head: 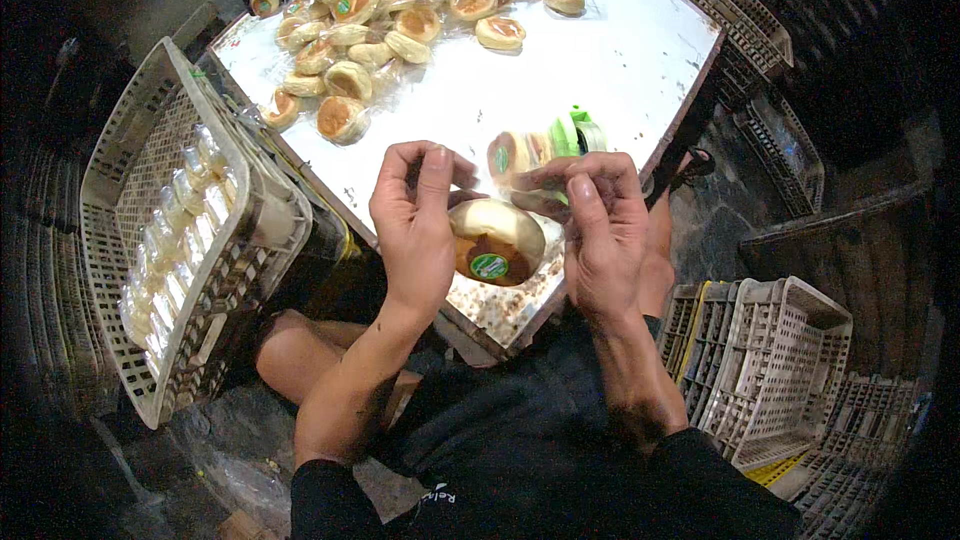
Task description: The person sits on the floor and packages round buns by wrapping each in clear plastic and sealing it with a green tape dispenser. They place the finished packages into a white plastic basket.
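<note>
A round, brown-topped bun (499, 247) with a green sticker lies near the table's front corner, between my two hands. My left hand (416, 217) is curled at its left side, thumb up and fingers bent behind. On the right, my right hand (609, 229) has its thumb raised and its blurred fingers pointing left, over the far side of the bun. Whether either hand pinches clear wrapping is too blurred to tell. Just beyond stands a row of buns (517, 154) with a green sticker on its end, beside a bright green tape dispenser (570, 133), partly hidden by my right hand.
Many bagged buns (349, 82) are heaped at the far left of the white table (600, 60). A plastic crate (255, 217) with wrapped packs (180, 240) stands tilted at left. Nested crates (780, 367) sit at right, with more crates (727, 7) behind.
</note>
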The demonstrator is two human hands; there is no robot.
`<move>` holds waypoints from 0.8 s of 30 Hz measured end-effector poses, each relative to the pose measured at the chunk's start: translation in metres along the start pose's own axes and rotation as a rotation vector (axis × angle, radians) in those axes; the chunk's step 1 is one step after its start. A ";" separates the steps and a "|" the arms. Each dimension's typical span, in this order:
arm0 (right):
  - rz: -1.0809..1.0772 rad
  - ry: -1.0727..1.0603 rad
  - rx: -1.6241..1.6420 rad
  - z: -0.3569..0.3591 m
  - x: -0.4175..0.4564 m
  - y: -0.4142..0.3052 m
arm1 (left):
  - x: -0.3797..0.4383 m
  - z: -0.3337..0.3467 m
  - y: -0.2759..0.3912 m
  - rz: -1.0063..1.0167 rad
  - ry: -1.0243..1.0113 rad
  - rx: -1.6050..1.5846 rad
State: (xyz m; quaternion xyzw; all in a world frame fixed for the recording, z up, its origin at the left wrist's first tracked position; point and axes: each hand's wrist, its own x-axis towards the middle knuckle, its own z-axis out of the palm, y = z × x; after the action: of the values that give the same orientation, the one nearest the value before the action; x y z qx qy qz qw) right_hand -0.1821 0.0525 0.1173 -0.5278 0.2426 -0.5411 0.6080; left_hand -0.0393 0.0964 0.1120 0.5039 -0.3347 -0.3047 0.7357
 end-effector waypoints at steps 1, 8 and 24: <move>-0.028 0.014 -0.045 0.004 0.000 0.000 | 0.002 0.001 -0.001 -0.013 0.026 0.040; 0.108 0.041 0.186 0.025 0.003 0.007 | -0.015 0.001 -0.031 0.630 0.048 0.375; -0.186 -0.112 -0.627 0.012 0.012 0.036 | 0.004 -0.023 -0.025 0.189 -0.213 0.315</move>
State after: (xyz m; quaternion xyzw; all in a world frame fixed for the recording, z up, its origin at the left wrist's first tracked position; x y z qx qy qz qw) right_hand -0.1538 0.0407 0.0918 -0.7379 0.3143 -0.4637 0.3764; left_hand -0.0214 0.0977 0.0835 0.5438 -0.4998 -0.2300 0.6337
